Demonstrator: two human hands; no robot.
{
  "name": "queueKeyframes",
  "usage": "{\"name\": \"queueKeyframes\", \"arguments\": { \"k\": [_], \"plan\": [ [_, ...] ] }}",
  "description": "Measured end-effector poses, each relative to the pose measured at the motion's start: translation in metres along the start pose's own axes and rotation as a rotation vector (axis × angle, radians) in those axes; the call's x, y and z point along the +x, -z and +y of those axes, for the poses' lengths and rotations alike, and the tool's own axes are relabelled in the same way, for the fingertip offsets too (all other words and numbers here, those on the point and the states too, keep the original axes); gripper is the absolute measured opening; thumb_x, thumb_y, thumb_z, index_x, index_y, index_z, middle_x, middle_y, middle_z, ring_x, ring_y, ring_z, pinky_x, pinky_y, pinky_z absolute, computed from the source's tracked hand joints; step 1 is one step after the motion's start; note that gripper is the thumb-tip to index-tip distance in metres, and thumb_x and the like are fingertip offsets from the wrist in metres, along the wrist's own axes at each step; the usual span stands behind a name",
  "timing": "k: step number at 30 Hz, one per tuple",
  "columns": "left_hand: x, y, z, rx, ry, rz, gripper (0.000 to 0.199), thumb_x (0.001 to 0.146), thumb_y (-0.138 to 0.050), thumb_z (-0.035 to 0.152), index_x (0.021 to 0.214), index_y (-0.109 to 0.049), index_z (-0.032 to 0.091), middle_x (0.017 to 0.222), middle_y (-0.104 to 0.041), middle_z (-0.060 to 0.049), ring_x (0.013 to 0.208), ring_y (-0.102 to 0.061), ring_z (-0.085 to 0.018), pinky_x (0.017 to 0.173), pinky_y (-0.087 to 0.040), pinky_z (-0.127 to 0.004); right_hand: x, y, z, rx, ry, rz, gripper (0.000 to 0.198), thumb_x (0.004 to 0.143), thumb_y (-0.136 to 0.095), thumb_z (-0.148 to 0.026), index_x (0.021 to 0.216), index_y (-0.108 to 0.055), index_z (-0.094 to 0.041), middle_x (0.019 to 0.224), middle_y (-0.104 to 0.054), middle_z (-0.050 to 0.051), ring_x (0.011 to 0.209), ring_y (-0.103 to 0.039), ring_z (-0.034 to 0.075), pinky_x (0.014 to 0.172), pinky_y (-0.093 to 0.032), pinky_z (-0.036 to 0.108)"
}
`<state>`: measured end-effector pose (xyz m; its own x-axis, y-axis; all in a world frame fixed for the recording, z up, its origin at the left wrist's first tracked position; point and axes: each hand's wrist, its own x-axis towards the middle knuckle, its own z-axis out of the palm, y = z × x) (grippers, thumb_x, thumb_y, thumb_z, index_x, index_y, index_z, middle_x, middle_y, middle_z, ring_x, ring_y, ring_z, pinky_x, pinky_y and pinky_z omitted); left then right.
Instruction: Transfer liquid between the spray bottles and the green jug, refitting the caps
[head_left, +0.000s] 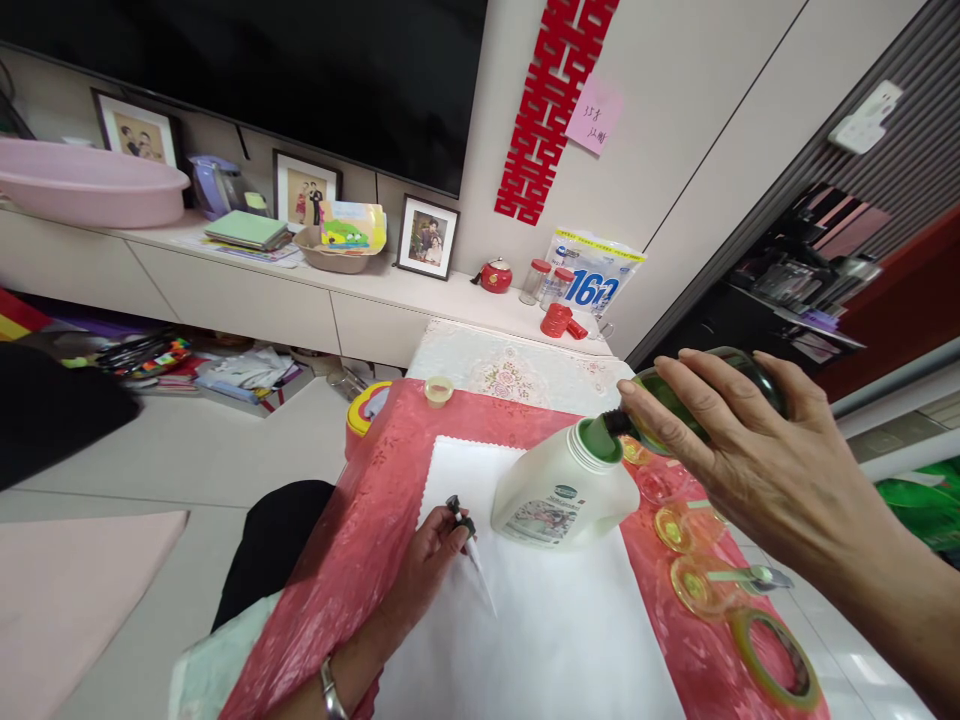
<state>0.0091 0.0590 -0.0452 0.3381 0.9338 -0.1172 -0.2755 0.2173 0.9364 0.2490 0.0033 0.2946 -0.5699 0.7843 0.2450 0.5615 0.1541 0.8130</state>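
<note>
My right hand [757, 440] is wrapped round a dark green bottle [675, 400], tipped on its side with its black neck down at the mouth of a white plastic jug [566, 490]. The jug has a printed label and a green inner neck, and stands uncapped and apparently tilted on a white sheet [540, 640]. Whether liquid is flowing I cannot make out. In my left hand [427, 555] is a black pump top [460, 515] with a thin whitish tube, pointing down over the sheet. The left fingers are closed round its black part.
Right of the jug, several yellow-tinted clear cups [694, 585] line the red table cover [352, 540], beside a roll of tape [776, 660]. A small cup [438, 391] sits at the far left corner. Behind is a cabinet [262, 310] holding picture frames and a pink basin [90, 185].
</note>
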Motion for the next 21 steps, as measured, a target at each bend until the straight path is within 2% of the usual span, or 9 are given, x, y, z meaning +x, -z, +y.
{"name": "queueKeyframes", "arguments": {
  "k": [21],
  "plan": [
    [-0.0005,-0.0009,0.0025,0.010,0.004,0.011,0.039,0.081,-0.071,0.056,0.091,-0.065,0.019,0.091,-0.065,-0.004,0.082,-0.059,-0.018,0.077,-0.047,-0.030,0.0006,0.0060,0.0061,-0.091,-0.011,0.004,0.053,0.103,-0.041,-0.004,0.152,-0.034,-0.024,0.147,-0.045,0.014,0.133,-0.049,0.032,0.105,-0.042,0.056]
  ]
}}
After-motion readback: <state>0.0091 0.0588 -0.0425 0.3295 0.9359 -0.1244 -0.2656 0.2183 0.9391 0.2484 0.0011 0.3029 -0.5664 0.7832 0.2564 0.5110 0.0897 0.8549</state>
